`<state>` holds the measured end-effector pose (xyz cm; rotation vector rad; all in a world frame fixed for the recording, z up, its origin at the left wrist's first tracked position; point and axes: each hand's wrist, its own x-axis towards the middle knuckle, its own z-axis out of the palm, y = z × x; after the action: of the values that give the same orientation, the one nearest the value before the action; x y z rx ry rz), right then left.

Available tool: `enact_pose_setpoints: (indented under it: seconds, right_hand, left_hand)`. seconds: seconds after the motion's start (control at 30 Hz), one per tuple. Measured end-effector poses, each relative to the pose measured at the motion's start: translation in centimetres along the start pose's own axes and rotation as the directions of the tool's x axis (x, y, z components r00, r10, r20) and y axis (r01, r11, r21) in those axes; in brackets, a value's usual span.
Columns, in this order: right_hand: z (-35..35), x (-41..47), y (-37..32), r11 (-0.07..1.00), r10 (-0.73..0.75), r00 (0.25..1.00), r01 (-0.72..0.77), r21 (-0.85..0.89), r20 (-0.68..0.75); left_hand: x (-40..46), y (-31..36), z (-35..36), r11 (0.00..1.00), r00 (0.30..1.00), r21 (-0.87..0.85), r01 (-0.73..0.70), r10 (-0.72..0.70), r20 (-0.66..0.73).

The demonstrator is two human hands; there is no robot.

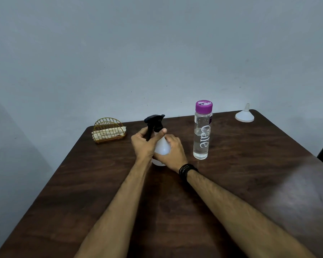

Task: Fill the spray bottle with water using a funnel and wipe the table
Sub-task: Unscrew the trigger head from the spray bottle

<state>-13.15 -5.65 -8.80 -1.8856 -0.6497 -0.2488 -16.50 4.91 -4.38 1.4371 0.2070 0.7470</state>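
The clear water bottle (201,135) bears white vertical lettering reading "Cale".

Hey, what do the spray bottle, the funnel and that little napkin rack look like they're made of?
Spray bottle: matte, milky white body, likely plastic; its black trigger head looks like hard plastic too. Funnel: pale, slightly translucent, probably thin plastic. Napkin rack: thin gold-coloured curved wires, apparently metal, though painted plastic cannot be ruled out.

Gold wire holder (108,130) with folded napkins at the table's far left; grey wall (138,53) behind.
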Motion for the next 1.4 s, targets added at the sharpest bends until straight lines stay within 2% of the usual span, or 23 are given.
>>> enact_pose_setpoints:
  seconds: [0.07,0.13,0.17,0.23,0.27,0.3,0.37,0.43,0.53,0.6,0.7,0.8,0.9,1.03,1.27,1.4]
  right_hand:
    - [0.1,0.1,0.4,1.0,0.012,1.0,-0.012,-0.017,0.005]
    - [0.2,0.1,0.6,1.0,0.016,1.0,-0.016,-0.014,0.001]
    - [0.2,0.2,0.6,1.0,0.016,1.0,-0.016,-0.009,-0.006]
    - [0.2,0.2,0.5,1.0,0.021,1.0,-0.021,-0.015,-0.011]
    - [0.3,0.2,0.5,0.999,0.022,1.0,-0.022,-0.024,-0.007]
    - [0.3,0.2,0.5,0.999,0.022,1.0,-0.022,-0.032,-0.001]
    - [0.1,0.2,0.4,0.999,0.02,1.0,-0.021,-0.034,-0.006]
    - [0.0,0.2,0.5,1.0,0.015,1.0,-0.015,-0.026,-0.009]
    - [0.1,0.1,0.6,0.998,0.0,1.0,0.001,-0.063,0.018]
    - [0.3,0.2,0.7,0.997,-0.003,1.0,0.004,-0.073,0.019]
    - [0.2,0.1,0.5,0.997,0.004,1.0,-0.002,-0.072,0.021]
    - [0.0,0.1,0.3,0.997,0.01,1.0,-0.008,-0.081,0.019]
    - [-0.1,0.2,0.3,0.996,0.004,1.0,-0.002,-0.093,0.026]
    - [-0.1,0.2,0.3,0.995,-0.007,0.999,0.011,-0.097,0.033]
    - [-0.1,0.4,0.6,0.99,0.021,0.996,-0.01,-0.138,0.081]
    - [-0.1,0.3,0.9,0.99,0.008,0.998,0.001,-0.138,0.068]
  left_hand:
    - [0.3,-0.6,-0.6,0.994,0.997,0.091,-0.053,0.047,0.065]
    - [0.9,-1.2,-1.8,0.999,0.978,0.044,-0.006,-0.003,0.208]
    - [1.2,-1.1,-2.6,0.996,0.954,-0.057,0.069,-0.049,0.296]
    - [1.8,-0.6,-3.6,0.927,0.88,-0.244,0.286,-0.154,0.449]
    - [2.2,-0.2,-3.9,0.901,0.842,-0.249,0.356,-0.193,0.504]
    - [2.6,0.3,-3.8,0.906,0.813,-0.197,0.375,-0.219,0.539]
    - [2.9,0.9,-3.2,0.953,0.799,-0.032,0.301,-0.234,0.554]
    - [2.8,1.2,-2.5,0.971,0.84,0.025,0.24,-0.22,0.496]
    - [2.2,1.1,-2.0,0.981,0.94,0.015,0.193,-0.19,0.285]
    - [1.7,0.9,-1.5,0.975,0.94,0.007,0.223,-0.217,0.265]
    - [1.1,1.2,-1.1,0.944,0.9,-0.101,0.315,-0.263,0.346]
    - [1.3,1.8,-1.7,0.931,0.9,-0.209,0.3,-0.203,0.385]
    - [1.4,2.2,-1.6,0.937,0.912,-0.225,0.267,-0.171,0.373]
    - [2.0,3.8,-1.4,0.974,0.956,-0.154,0.165,-0.12,0.269]
    - [5.9,12.1,-2.6,0.947,0.998,-0.32,0.038,-0.023,0.052]
    - [7.2,15.0,-4.7,0.961,0.997,-0.277,-0.001,-0.02,-0.072]
